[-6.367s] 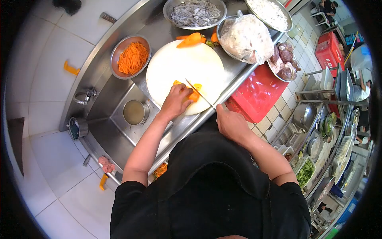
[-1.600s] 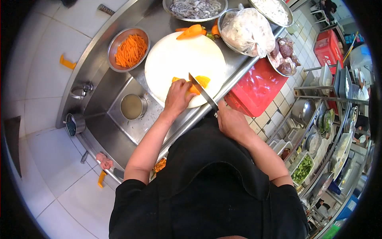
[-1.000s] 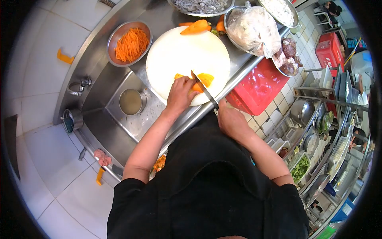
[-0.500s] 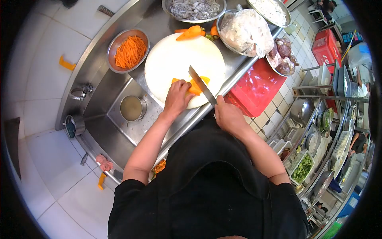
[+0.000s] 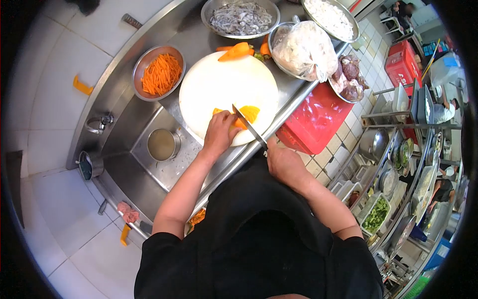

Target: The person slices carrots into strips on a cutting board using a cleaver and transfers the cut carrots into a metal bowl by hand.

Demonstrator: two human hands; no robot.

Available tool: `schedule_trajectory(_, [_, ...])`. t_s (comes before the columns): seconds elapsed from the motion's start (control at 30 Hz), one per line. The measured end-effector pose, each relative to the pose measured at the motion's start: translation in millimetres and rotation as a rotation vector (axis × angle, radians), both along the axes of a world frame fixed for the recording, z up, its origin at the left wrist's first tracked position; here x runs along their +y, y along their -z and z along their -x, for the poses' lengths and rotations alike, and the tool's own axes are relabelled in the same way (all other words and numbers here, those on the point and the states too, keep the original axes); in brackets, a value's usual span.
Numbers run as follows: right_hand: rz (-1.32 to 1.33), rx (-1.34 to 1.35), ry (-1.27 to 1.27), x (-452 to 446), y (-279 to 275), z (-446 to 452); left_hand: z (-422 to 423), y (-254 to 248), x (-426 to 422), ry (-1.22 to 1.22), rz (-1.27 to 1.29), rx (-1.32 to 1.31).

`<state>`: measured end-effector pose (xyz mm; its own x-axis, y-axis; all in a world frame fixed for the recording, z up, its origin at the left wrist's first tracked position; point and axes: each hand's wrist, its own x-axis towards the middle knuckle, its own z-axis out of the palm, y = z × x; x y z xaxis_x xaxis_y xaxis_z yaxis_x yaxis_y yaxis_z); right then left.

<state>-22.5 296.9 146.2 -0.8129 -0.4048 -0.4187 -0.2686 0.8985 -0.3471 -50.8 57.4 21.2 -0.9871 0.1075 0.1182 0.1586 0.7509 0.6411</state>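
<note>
A round white cutting board (image 5: 209,89) lies at the edge of the steel sink counter. My left hand (image 5: 219,132) is closed over an orange carrot piece (image 5: 240,123) and presses it to the board, its fingers partly hiding it. In my right hand (image 5: 285,162) is a knife (image 5: 250,128), gripped by the handle, which the hand mostly covers. The blade points up and left and lies against the carrot, close to my left fingertips. Cut carrot slices (image 5: 250,114) rest on the blade's far side. A larger peeled carrot (image 5: 237,52) sits on the board's far rim.
Left of the board stands a bowl of shredded carrot (image 5: 161,74). A metal pot of cloudy liquid (image 5: 163,144) sits in the sink (image 5: 119,154). Beyond are a bowl of grey strips (image 5: 241,19) and a tied plastic bag (image 5: 304,50). A red bin (image 5: 318,119) stands right, near shelving (image 5: 398,124).
The knife blade has shifted left onto the carrot beside my left fingers. More slices now lie on its far side. The whole view has shifted slightly.
</note>
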Motion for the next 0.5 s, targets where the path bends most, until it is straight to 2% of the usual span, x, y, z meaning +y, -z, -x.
schedule_trajectory(0.17, [-0.03,-0.046,-0.006,-4.7,17.6,5.9,-0.3,2.2,0.1,-0.003,-0.013,-0.019])
schedule_trajectory(0.3, [0.067,0.03,0.002,-9.7,55.9,2.8,0.1,-1.2,0.8,0.004,-0.02,-0.04])
schedule_trajectory(0.33, [0.114,0.096,-0.009,-12.3,59.2,6.7,1.9,1.1,0.5,0.005,-0.02,-0.021])
schedule_trajectory(0.37, [0.056,-0.016,0.011,-9.6,60.3,7.7,1.1,3.6,0.6,0.005,-0.013,0.01])
schedule_trajectory(0.5, [0.1,0.003,-0.01,0.3,54.4,12.8,4.0,-1.9,-5.7,0.022,0.002,0.039])
